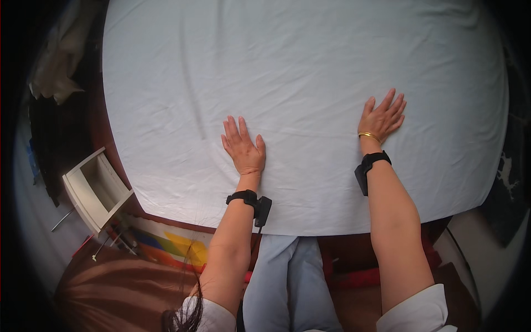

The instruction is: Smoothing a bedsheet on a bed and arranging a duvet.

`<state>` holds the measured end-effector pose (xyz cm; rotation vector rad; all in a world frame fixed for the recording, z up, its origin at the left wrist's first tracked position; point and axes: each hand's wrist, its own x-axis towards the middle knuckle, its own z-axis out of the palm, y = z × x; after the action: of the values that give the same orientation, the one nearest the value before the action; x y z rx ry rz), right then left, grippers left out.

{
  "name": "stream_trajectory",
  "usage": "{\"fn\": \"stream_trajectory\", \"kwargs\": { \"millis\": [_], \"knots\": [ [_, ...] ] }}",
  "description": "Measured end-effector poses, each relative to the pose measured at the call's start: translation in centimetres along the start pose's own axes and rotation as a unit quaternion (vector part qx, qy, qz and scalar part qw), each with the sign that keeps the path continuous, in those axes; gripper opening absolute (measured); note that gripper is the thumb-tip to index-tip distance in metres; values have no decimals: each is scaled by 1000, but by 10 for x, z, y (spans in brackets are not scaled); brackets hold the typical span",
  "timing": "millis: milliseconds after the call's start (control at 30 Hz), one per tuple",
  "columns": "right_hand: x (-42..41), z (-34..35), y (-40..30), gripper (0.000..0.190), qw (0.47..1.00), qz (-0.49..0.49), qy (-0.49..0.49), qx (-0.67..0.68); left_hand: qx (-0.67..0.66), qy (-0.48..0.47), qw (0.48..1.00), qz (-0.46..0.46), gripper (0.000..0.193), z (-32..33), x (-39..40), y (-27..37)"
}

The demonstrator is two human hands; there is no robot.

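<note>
A pale blue-white sheet (pixel 303 83) is spread over a broad bed-like surface before me, with faint creases across it. My left hand (pixel 245 149) lies palm down on the sheet, fingers apart and holding nothing. Farther out to the right, my right hand (pixel 382 118) also rests palm down, its fingers spread and nothing in them. A gold bangle (pixel 370 136) circles my right wrist. Black straps with small box-shaped devices sit on both forearms, the left device (pixel 262 211) trailing a cable and the right device (pixel 361 180) beside the forearm.
An open cream drawer or small box (pixel 97 189) stands close to the bed's left edge. Brown shiny cloth (pixel 112 286) covers something at lower left, near a multicoloured panel (pixel 174 245). Pale fabric (pixel 62 62) hangs at upper left. A dark patterned item (pixel 508 178) lies at the right.
</note>
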<state>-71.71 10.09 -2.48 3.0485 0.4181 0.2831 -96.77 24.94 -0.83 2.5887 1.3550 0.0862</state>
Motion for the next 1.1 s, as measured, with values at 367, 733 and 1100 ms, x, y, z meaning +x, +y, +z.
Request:
{"fn": "stream_trajectory", "kwargs": {
  "millis": [367,733,1100],
  "knots": [
    [-3,3,3,58,999,1,4,37,7,-6,1000,7,65,0,-1,-1],
    [9,19,10,57,1000,11,22,6,-15,1,1000,25,63,3,3,3],
    [-87,-59,-76,59,997,-63,16,35,-2,-108,938,329,63,-76,57,-80]
  ]
}}
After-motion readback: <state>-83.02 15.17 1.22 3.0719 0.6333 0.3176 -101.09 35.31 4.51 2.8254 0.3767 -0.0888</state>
